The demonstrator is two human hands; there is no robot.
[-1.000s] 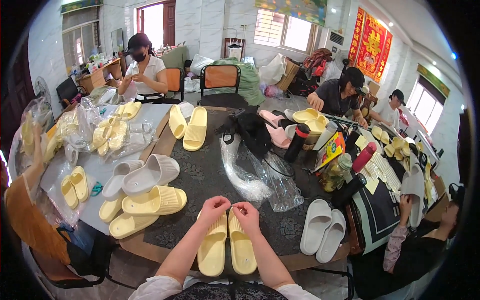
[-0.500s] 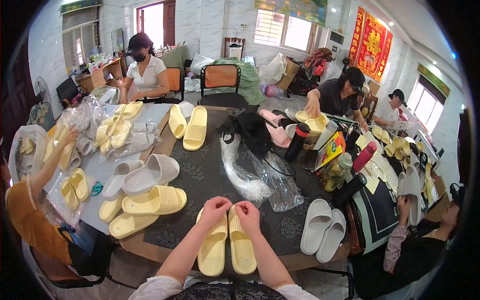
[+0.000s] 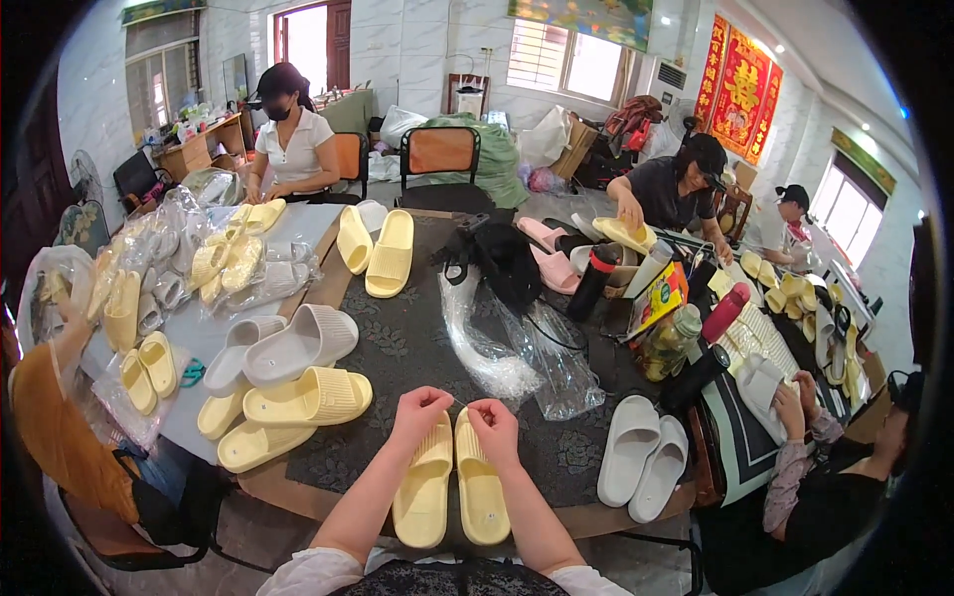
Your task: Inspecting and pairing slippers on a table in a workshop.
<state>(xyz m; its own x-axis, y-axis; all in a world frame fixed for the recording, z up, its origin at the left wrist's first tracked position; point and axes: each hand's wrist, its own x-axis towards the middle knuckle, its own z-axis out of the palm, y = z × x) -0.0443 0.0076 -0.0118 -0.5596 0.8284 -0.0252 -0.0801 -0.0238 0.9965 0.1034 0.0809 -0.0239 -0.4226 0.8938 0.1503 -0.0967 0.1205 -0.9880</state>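
A pair of pale yellow slide slippers lies side by side at the near table edge, heels toward me: the left slipper (image 3: pixel 420 505) and the right slipper (image 3: pixel 484 512). My left hand (image 3: pixel 421 411) is pinched just above the left slipper's front strap. Over the front of the right slipper, my right hand (image 3: pixel 494 429) is pinched too, its fingertips close to the left's. Whatever the fingers hold is too small to make out. Beyond my hands lies a bundle of clear thin strands (image 3: pixel 475 348), beside a clear plastic bag (image 3: pixel 561 372).
Grey and yellow slippers (image 3: pixel 303 348) are grouped to my left, a grey pair (image 3: pixel 631 452) to my right. More yellow slides (image 3: pixel 390 256), a black cap (image 3: pixel 505 263), bottles (image 3: pixel 593 281) and a glass jar (image 3: pixel 674 343) stand farther back. Several co-workers sit around, handling slippers.
My left hand has shifted slightly left and up, widening the gap to my right hand. The co-worker at right has lowered a grey slipper to the table; the one at left has drawn an arm back.
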